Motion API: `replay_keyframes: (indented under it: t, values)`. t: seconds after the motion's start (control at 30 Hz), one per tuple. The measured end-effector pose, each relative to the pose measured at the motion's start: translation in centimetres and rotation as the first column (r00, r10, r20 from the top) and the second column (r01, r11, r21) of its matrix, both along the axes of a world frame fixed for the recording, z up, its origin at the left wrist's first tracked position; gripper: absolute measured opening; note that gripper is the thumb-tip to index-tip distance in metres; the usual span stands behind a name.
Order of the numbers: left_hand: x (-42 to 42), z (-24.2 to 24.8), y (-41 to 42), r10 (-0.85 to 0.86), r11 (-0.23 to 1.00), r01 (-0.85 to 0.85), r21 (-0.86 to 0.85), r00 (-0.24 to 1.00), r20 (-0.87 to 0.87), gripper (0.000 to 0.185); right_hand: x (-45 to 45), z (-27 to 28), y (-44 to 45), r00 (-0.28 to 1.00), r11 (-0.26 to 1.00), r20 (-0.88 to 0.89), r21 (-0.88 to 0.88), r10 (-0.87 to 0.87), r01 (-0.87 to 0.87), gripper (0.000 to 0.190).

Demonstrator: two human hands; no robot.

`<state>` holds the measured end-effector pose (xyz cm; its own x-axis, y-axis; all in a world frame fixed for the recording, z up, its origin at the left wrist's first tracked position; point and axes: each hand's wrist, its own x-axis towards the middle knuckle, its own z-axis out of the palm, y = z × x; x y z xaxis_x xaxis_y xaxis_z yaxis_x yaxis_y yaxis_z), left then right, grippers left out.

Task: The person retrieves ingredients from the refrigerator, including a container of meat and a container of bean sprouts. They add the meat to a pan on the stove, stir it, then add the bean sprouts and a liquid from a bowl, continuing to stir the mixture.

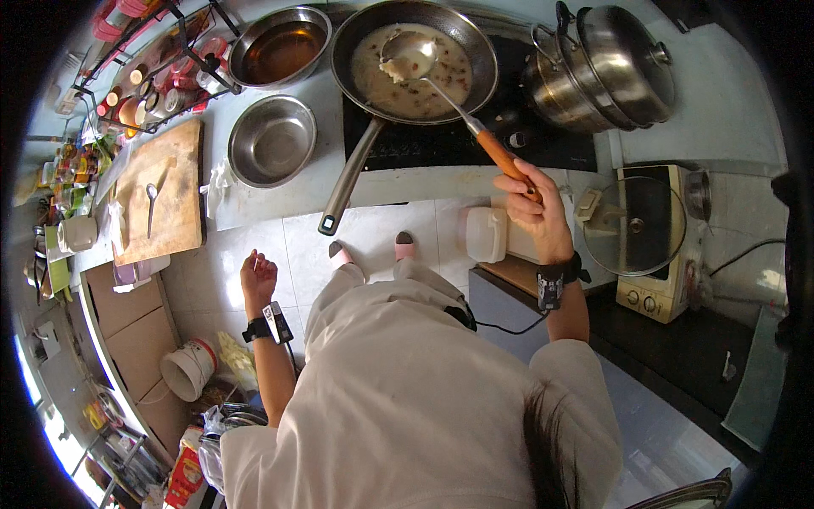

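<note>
My right hand [537, 207] grips the wooden handle of a metal ladle [499, 153]. The ladle's bowl is in a wok [489, 76] of pale, milky soup with small brown and reddish pieces, and some pale food sits at the bowl's edge. The wok rests on a black cooktop [432, 145], its long metal handle [353, 175] pointing towards me. My left hand [259, 273] hangs over the floor with its fingers curled, touching nothing. An empty steel bowl [272, 141] stands left of the wok, and behind it is a steel basin [280, 48] of brown liquid.
A lidded steel steamer pot [598, 70] stands right of the wok. To the left lie a wooden cutting board [162, 191] with a spoon [151, 203] on it and a black rack of jars [184, 57]. A glass lid [634, 226] stands before a microwave [648, 299] at right.
</note>
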<state>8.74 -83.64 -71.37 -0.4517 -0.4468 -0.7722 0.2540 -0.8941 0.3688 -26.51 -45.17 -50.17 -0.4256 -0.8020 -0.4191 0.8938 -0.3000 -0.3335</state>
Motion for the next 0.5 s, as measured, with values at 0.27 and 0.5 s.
replay_keyframes:
  t: [0.27, 0.5]
  values:
    - [-0.7, 0.37, 0.52, 0.022, 0.999, -0.021, 0.031, 1.0, -0.001, 0.008, 0.03, 0.26, 0.02, 0.952, 0.968, -0.306, 0.247, 0.025, 0.054, 0.034]
    - [-0.07, 0.36, 0.5, 0.003, 0.999, 0.0, 0.047, 0.998, -0.067, 0.009, 0.23, 0.06, 0.19, 0.926, 0.951, -0.375, 0.3, 0.049, 0.071, 0.038]
